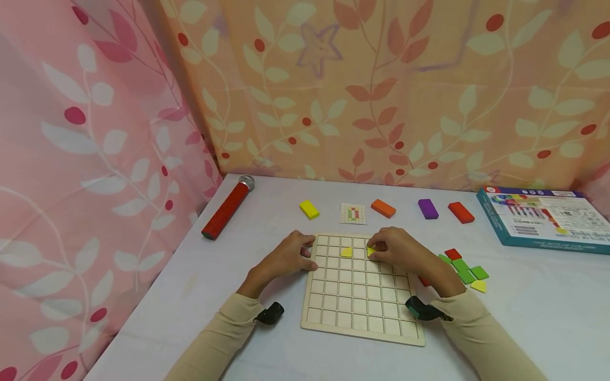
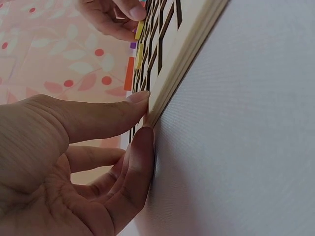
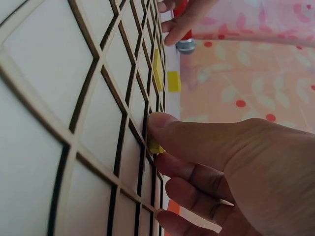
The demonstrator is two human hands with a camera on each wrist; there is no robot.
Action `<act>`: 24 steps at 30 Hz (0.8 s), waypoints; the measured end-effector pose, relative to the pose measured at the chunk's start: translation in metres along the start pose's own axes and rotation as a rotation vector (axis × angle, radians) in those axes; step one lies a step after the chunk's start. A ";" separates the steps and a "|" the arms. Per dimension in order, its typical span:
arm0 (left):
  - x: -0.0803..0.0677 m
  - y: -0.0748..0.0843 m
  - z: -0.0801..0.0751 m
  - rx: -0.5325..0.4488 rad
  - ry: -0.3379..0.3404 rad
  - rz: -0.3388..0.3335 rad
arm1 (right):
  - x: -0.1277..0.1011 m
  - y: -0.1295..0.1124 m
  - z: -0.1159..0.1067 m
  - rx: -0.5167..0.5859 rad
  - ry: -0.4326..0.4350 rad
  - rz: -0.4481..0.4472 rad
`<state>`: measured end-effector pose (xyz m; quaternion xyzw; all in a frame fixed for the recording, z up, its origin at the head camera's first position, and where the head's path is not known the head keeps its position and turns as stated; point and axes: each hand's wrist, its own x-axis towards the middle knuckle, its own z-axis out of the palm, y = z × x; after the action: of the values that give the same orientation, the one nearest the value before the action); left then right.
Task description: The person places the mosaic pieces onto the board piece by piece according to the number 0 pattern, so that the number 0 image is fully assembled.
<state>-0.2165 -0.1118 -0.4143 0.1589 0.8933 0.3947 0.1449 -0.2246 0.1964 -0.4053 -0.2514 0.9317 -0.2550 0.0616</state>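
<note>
Right hand [image 1: 395, 248] pinches a flat yellow tile [image 1: 369, 252] at a pale wooden grid board's [image 1: 345, 288] twelve-o'clock end.
I see it remotely, at three o'clock from the left hand [image 1: 287, 255], which grips the board's edge.

left hand [image 1: 287, 254] pinches between thumb [image 2: 103, 119] and fingertips [image 2: 142, 142]; right hand [image 1: 397, 247] pinches too (both arms [image 1: 220, 334] stretched forward).

A wooden grid board [image 1: 359, 289] lies flat, away from the left edge of the table [image 1: 157, 317]. Near the board's far edge lies one yellow tile [image 1: 347, 252]; a second yellow tile [image 3: 156, 147] is pinched.
</note>
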 end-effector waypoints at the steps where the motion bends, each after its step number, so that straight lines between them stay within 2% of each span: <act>1: 0.000 0.000 0.000 0.000 0.000 0.002 | 0.001 0.000 0.000 -0.002 -0.006 0.008; 10: -0.001 0.001 0.000 0.009 0.005 0.007 | -0.002 -0.006 -0.001 0.031 -0.050 0.068; 14: -0.002 0.001 0.000 0.003 0.007 0.006 | -0.008 -0.005 -0.006 0.058 -0.044 0.094; 19: -0.002 0.002 0.000 -0.002 0.006 -0.001 | -0.024 0.006 -0.023 0.096 -0.031 0.178; 24: -0.003 0.002 0.000 0.005 0.005 -0.001 | -0.047 0.031 -0.049 0.072 -0.030 0.269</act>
<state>-0.2135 -0.1114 -0.4121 0.1580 0.8947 0.3927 0.1424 -0.2088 0.2646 -0.3794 -0.1257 0.9462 -0.2737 0.1183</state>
